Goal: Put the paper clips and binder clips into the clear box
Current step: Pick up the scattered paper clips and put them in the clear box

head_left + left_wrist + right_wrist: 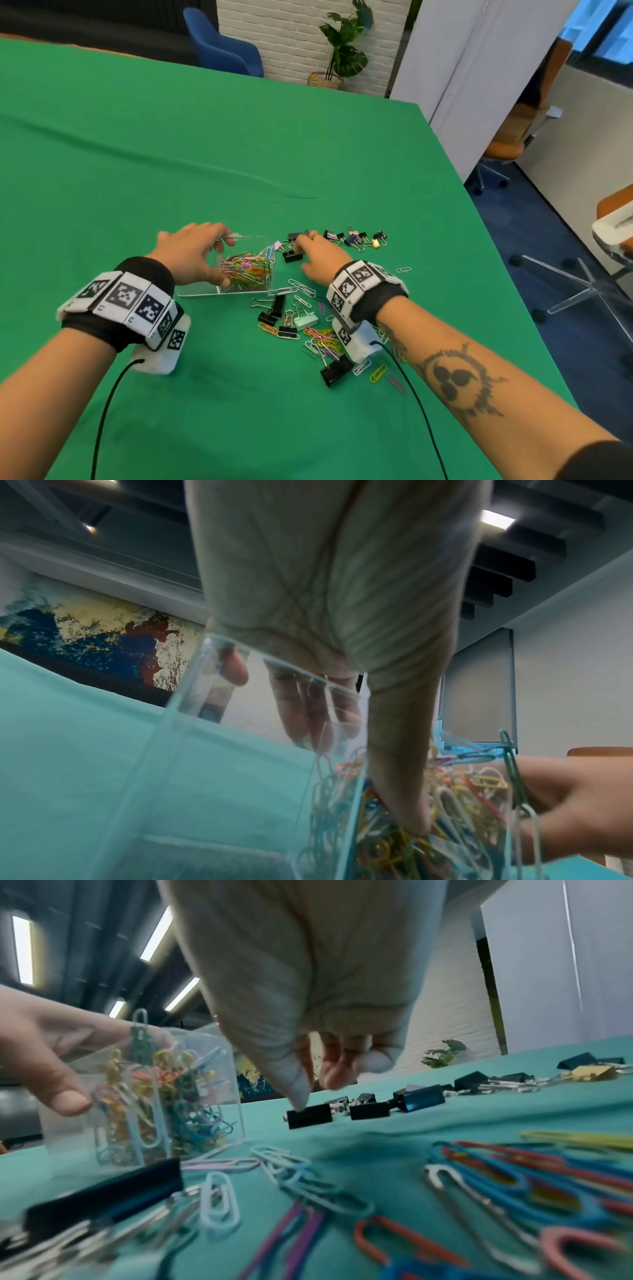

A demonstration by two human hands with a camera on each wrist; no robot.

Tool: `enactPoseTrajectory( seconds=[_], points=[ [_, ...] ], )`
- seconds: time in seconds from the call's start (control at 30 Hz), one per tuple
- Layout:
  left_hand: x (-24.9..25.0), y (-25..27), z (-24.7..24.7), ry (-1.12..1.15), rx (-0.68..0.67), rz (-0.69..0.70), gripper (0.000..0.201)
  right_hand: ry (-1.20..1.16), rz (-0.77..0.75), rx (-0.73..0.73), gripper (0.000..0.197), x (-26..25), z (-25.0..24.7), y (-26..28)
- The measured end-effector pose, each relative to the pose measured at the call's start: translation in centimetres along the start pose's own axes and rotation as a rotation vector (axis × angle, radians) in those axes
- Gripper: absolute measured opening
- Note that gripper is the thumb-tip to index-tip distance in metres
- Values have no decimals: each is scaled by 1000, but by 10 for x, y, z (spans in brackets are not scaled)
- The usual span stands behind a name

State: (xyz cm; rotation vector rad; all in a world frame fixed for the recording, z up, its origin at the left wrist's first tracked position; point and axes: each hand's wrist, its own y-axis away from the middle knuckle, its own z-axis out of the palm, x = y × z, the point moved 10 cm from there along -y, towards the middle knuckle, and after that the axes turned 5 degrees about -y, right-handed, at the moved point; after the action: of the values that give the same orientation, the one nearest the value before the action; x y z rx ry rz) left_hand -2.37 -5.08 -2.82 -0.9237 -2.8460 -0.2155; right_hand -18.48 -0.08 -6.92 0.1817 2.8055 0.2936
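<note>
My left hand (191,250) grips the clear box (270,274), thumb on the near wall and fingers over the far rim. The box stands on the green cloth and holds a tangle of coloured paper clips (245,269). In the left wrist view my thumb (400,777) presses the box wall (240,750). Just right of the box, my right hand (318,260) hovers low over a small black binder clip (293,256). In the right wrist view its thumb tip touches that binder clip (310,1119) while the fingers (337,1066) hang loosely above, holding nothing.
More binder clips (356,238) lie in a row beyond my right hand. Others (274,308), a mint one (306,322) and a large black one (335,371) lie nearer, among loose paper clips (322,339). A clear flat lid (198,290) lies by the box. The table edge (479,240) runs at the right.
</note>
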Motion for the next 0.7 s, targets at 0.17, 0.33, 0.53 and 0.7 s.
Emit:
enactPoseTrajectory(
  seconds=[0.17, 0.33, 0.53, 0.7],
  points=[
    [0, 1, 0, -1, 11, 0, 62, 166, -20, -87, 40, -12, 5, -19],
    [1, 1, 0, -1, 15, 9, 61, 137, -4, -69, 31, -7, -12, -24],
    [1, 1, 0, 1, 17, 13, 62, 155, 104, 117, 29, 15, -47, -22],
    [1, 1, 1, -5, 9, 12, 62, 176, -28, 141, 36, -10, -30, -9]
  ],
)
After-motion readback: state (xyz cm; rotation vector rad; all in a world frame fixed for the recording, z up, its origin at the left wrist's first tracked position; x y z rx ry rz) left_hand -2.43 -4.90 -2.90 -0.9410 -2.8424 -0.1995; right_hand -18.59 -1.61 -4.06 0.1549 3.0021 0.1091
